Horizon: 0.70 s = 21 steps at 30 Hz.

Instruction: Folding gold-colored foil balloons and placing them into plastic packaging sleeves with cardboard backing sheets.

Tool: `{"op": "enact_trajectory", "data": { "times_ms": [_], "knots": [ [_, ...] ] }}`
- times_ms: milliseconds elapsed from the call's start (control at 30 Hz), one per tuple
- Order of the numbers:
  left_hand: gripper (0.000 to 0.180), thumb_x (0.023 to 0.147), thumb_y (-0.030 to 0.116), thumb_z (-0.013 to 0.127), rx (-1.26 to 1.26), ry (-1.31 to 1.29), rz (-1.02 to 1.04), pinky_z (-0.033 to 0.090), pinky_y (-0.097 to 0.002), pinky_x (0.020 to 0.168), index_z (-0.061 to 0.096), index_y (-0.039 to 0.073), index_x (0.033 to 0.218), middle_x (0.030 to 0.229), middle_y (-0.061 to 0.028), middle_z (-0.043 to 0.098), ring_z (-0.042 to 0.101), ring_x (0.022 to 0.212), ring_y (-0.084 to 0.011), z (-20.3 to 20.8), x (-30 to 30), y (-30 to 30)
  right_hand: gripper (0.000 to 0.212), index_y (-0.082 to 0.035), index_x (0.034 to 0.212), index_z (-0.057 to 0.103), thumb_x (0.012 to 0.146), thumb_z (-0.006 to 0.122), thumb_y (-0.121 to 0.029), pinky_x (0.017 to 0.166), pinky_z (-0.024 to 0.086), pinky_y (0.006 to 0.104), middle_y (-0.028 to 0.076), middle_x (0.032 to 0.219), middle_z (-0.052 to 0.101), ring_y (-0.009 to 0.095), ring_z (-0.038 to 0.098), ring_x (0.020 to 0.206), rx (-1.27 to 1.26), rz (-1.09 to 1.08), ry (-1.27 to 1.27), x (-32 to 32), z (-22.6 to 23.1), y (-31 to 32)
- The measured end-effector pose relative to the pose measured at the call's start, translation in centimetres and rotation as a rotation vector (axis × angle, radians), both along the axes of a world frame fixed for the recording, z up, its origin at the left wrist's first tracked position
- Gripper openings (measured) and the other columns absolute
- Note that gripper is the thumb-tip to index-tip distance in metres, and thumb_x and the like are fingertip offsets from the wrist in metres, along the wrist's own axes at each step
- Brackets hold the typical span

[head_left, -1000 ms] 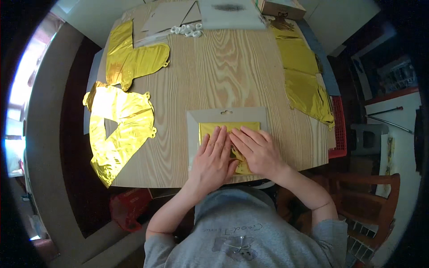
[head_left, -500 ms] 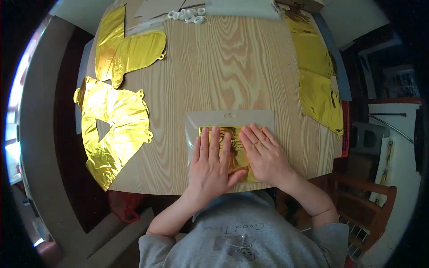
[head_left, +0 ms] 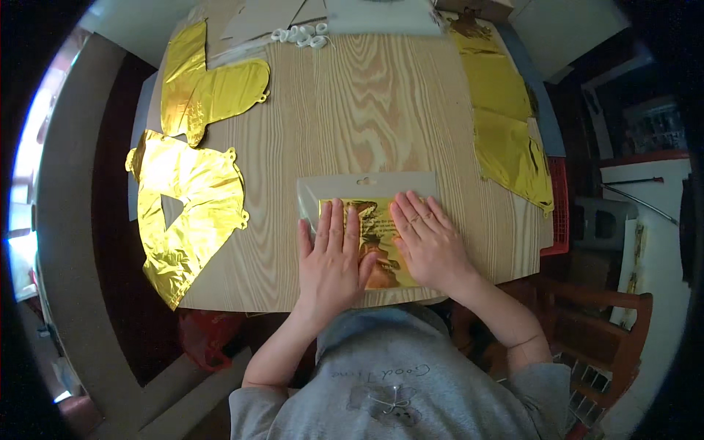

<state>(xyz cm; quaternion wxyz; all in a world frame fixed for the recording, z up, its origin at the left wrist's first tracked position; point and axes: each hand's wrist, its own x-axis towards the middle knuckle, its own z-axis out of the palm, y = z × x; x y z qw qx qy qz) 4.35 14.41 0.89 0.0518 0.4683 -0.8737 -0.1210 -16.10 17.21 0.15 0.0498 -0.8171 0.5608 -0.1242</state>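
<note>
A clear plastic bag (head_left: 334, 188) with a hang hole at its top lies flat by the table's near edge. Inside it is a folded piece of gold foil (head_left: 378, 253) with printing on it. My left hand (head_left: 328, 268) rests palm down on the bag's left part, fingers stretched out and thumb apart. On the right part my right hand (head_left: 436, 253) also lies flat, its fingers straight. Between the two hands the shiny middle of the foil shows; both palms hide its sides.
Flat gold foil balloons lie on the left: one boot-shaped (head_left: 216, 92), one with a hole (head_left: 213, 198). A long gold foil balloon (head_left: 502, 110) runs along the right edge. White ribbon rolls (head_left: 302, 34) and a clear plastic stack (head_left: 385, 16) are at the far edge.
My hands have slid a little apart over the bag, so more of the gold foil shows between them. The left thumb has drawn back. The whole view has shifted slightly.
</note>
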Motion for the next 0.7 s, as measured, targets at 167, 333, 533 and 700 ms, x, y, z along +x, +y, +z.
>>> {"op": "enact_trajectory", "data": {
  "times_ms": [167,333,533,700],
  "knots": [
    [0.064,0.095,0.032,0.048,-0.075,-0.054,0.163,0.015,-0.0606,0.113,0.032,-0.004,0.145,0.151,-0.0250,0.031,0.023,0.143,-0.0432,-0.4,1.4,-0.1,0.054,0.003,0.137,0.047,0.093,0.054,-0.027,0.115,0.023,0.0495,0.016,0.145,0.045,0.031,0.039,0.137,-0.041,-0.033,0.010,0.1,-0.2,0.0],
    [0.057,0.093,0.023,0.048,-0.149,-0.068,0.223,0.019,-0.0603,0.113,0.038,-0.005,0.141,0.149,-0.0232,0.036,0.026,0.141,-0.0442,-0.8,3.5,-0.4,0.053,0.003,0.137,0.046,0.094,0.052,-0.027,0.116,0.023,0.0494,0.016,0.145,0.045,0.031,0.037,0.138,-0.064,-0.039,0.011,0.2,-0.6,0.1],
    [0.060,0.083,0.017,0.054,-0.204,0.061,0.256,0.023,-0.0588,0.112,0.043,-0.008,0.136,0.145,-0.0242,0.041,0.033,0.138,-0.0416,-1.9,3.6,-0.7,0.052,0.003,0.137,0.046,0.095,0.050,-0.027,0.116,0.024,0.0495,0.017,0.146,0.044,0.031,0.037,0.138,-0.066,-0.027,0.031,0.2,-0.8,0.1],
    [0.059,0.082,0.015,0.055,-0.181,0.090,0.240,0.023,-0.0574,0.112,0.043,-0.008,0.136,0.144,-0.0248,0.042,0.035,0.138,-0.0391,-2.0,3.7,-0.8,0.053,0.003,0.138,0.046,0.095,0.049,-0.028,0.115,0.024,0.0492,0.017,0.145,0.044,0.031,0.037,0.138,-0.062,-0.022,0.027,0.0,-0.8,0.2]
  ]
}}
